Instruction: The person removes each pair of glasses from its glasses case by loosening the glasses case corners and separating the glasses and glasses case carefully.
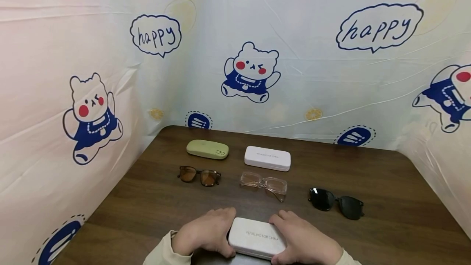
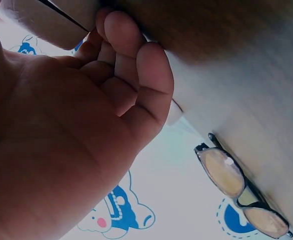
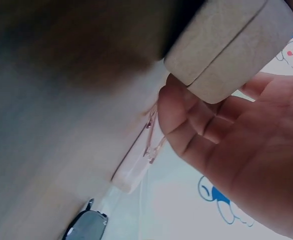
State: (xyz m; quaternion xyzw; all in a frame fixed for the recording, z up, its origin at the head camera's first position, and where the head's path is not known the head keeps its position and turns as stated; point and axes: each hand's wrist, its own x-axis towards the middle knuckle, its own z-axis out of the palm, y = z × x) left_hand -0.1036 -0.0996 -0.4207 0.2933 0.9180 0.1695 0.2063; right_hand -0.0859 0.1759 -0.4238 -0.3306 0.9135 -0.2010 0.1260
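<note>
A white glasses case (image 1: 256,236) with "REFUELING FOR CHINA" on its lid lies closed at the near edge of the view. My left hand (image 1: 211,232) grips its left end, thumb on the near side and fingers at the far side. At the other end, my right hand (image 1: 303,238) holds it the same way. The right wrist view shows the seam along the end of the case (image 3: 229,50), with curled fingers (image 3: 174,107) beneath it. In the left wrist view the left fingers (image 2: 154,67) are curled beside the case (image 2: 56,22).
Behind the hands lie brown-tinted sunglasses (image 1: 200,176), clear-framed glasses (image 1: 263,183) and black sunglasses (image 1: 336,203). Farther back are a green glasses case (image 1: 207,149) and another white case (image 1: 267,158). A printed curtain (image 1: 294,72) encloses the brown table (image 1: 147,199).
</note>
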